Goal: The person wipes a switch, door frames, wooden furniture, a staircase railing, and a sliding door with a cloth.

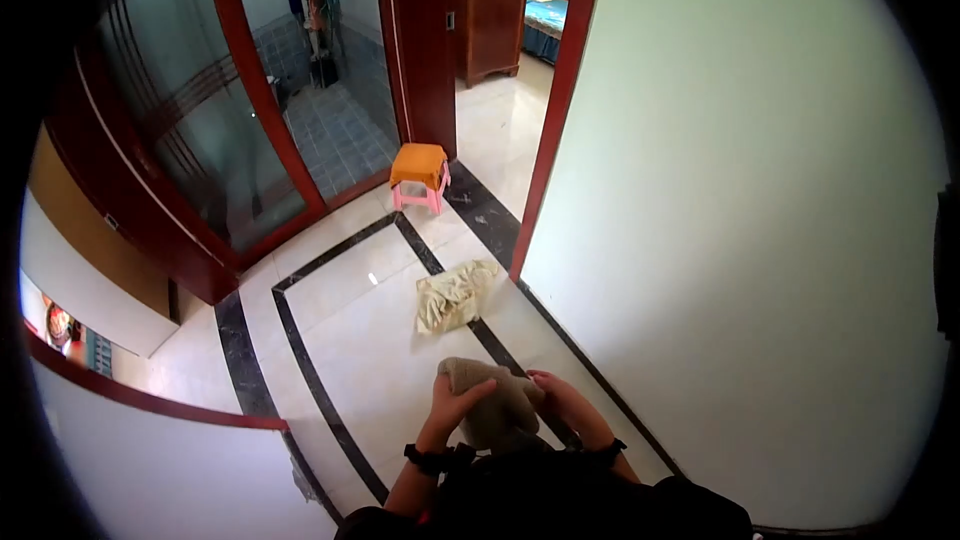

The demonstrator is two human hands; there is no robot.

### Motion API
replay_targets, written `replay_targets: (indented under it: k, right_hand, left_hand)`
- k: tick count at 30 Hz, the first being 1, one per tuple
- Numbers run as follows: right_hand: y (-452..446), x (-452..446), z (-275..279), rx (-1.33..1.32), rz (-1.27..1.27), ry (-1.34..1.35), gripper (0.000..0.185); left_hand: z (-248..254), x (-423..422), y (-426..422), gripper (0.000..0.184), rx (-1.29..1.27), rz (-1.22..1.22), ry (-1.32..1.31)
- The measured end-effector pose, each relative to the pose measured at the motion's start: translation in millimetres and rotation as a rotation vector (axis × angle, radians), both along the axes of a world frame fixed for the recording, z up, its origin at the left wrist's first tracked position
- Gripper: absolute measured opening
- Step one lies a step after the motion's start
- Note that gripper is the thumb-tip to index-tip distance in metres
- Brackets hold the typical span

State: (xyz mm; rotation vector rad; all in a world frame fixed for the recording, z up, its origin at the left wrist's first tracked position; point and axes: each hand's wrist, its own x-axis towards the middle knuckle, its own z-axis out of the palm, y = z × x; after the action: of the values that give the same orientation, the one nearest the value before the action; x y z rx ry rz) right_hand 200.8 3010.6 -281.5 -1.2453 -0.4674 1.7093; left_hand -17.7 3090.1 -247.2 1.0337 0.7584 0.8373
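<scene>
A bunched grey-brown cloth (500, 408) is held up in front of my body, low in the view. My left hand (455, 410) grips its left side, with the thumb lying across the front. At the cloth's right edge, my right hand (560, 397) has its fingers closed on the fabric; part of them is hidden. Both wrists wear dark bands. Beyond my hands, a crumpled cream cloth (456, 295) lies on the tiled floor, across a black stripe.
A pink stool (419, 196) with an orange top stands by the doorway. Glass sliding doors (190, 90) in red-brown frames are at the left. A pale wall (720, 190) runs along the right. Through the doorway, a bed (546, 15) shows.
</scene>
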Motion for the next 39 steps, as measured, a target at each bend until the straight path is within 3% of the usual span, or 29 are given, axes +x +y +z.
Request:
replay_targets:
  k: [4, 8, 10, 11, 12, 14, 15, 18, 19, 23, 25, 26, 28, 29, 31, 32, 34, 36, 38, 39]
  right_hand:
    - [92, 34, 27, 0.0, 0.301, -0.21, 0.047]
    - [164, 69, 36, 0.185, 0.3, 0.037, 0.051]
    - [192, 77, 58, 0.281, 0.561, -0.362, 0.058]
    - [204, 79, 56, 0.384, 0.564, -0.602, 0.054]
    - [213, 78, 55, 0.366, 0.553, -0.599, 0.054]
    - [240, 81, 55, 0.371, 0.523, -1.03, 0.044]
    - [249, 82, 42, 0.453, 0.45, -1.102, 0.034]
    - [276, 89, 20, 0.496, 0.312, -1.227, 0.032]
    - [284, 91, 13, 0.43, 0.327, -1.353, 0.029]
    - [325, 97, 7, 0.226, 0.294, -1.419, 0.033]
    - [347, 89, 12, -0.134, 0.353, -1.376, 0.035]
    - [358, 86, 12, -0.164, 0.328, -1.37, 0.035]
    - [385, 92, 12, -0.209, 0.409, -1.321, 0.038]
    - [397, 93, 25, -0.232, 0.384, -1.329, 0.038]
    - [413, 93, 54, -0.115, -0.07, -0.769, 0.042]
    - [422, 94, 73, -0.135, -0.098, -0.774, 0.042]
    - [436, 96, 104, -0.097, -0.286, -0.903, 0.036]
    - [440, 106, 98, 0.145, -0.588, -1.142, 0.044]
    - [448, 107, 150, 0.079, -0.711, -1.275, 0.046]
    - [450, 107, 170, 0.185, -0.796, -1.382, 0.046]
  left_hand:
    - [12, 24, 75, 0.026, -0.014, 0.066, 0.04]
    - [24, 42, 148, 0.021, -0.018, 0.201, -0.04]
    - [26, 52, 179, 0.02, -0.035, 0.231, -0.038]
    - [22, 55, 192, 0.019, -0.025, 0.239, 0.004]
    - [19, 59, 204, 0.019, -0.013, 0.244, 0.045]
    - [16, 69, 233, 0.018, -0.015, 0.215, 0.054]
    - [11, 71, 247, 0.019, -0.004, 0.196, 0.092]
    - [-1, 75, 299, 0.02, 0.059, 0.104, 0.174]
    - [-3, 78, 316, 0.02, 0.074, 0.035, 0.183]
    - [-8, 101, 391, 0.023, 0.176, -0.25, 0.218]
    - [-2, 109, 427, 0.024, 0.314, -0.381, 0.265]
    - [3, 112, 443, 0.026, 0.442, -0.476, 0.316]
    - [13, 116, 474, 0.028, 0.433, -0.587, 0.359]
    - [8, 119, 489, 0.028, 0.423, -0.525, 0.311]
    - [0, 125, 515, 0.029, 0.341, -0.443, 0.232]
    - [1, 131, 527, 0.031, 0.386, -0.45, 0.162]
    - [9, 147, 544, 0.031, 0.495, -0.505, 0.12]
    - [33, 167, 559, 0.029, 0.691, -0.607, 0.055]
    - [52, 200, 570, 0.029, 0.849, -0.618, -0.153]
    - [62, 216, 575, 0.03, 0.938, -0.618, -0.173]
